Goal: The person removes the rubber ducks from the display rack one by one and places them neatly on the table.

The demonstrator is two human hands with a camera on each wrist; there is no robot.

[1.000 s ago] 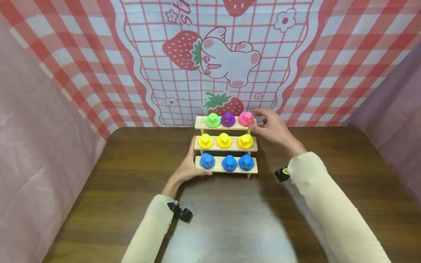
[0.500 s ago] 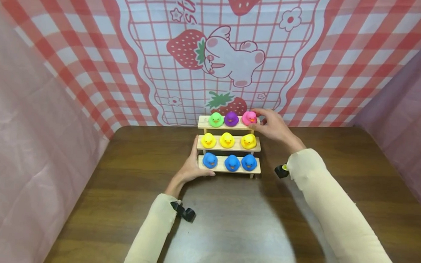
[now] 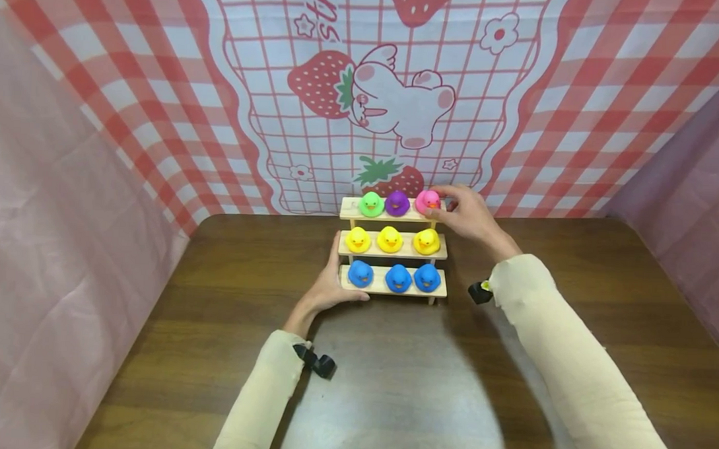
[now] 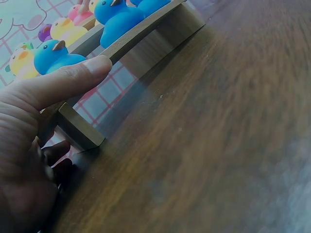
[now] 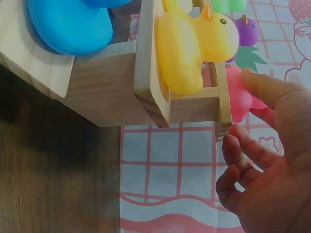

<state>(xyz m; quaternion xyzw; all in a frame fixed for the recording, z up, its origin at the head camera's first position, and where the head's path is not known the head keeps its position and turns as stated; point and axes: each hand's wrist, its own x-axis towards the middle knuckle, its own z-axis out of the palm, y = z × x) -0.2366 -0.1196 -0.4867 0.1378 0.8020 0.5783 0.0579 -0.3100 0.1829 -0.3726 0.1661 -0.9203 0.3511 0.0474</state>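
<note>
A three-tier wooden display stand (image 3: 372, 289) stands on the table near the back cloth. My left hand (image 3: 326, 288) grips its left end, the thumb (image 4: 73, 80) lying along the front edge of the lowest tier. At the right end of the top tier sits a pink rubber duck (image 3: 426, 202). My right hand (image 3: 474, 218) pinches this duck, its thumb (image 5: 265, 86) on the front side and a finger behind. A green duck (image 3: 371, 204) and a purple duck (image 3: 397, 203) share that tier. Yellow ducks (image 3: 389, 239) line the middle tier, blue ducks (image 3: 398, 279) the bottom one.
Behind the stand hangs a red-and-white checked cloth (image 3: 221, 101) with strawberry prints. Pink curtains (image 3: 56, 240) close in the left and right sides. The brown wooden table (image 3: 226, 299) spreads around the stand, with a bright reflection in front.
The whole view has shifted slightly, so the stand appears a little further right. My right thumb and finger have closed in on the pink duck. The left hand keeps its hold.
</note>
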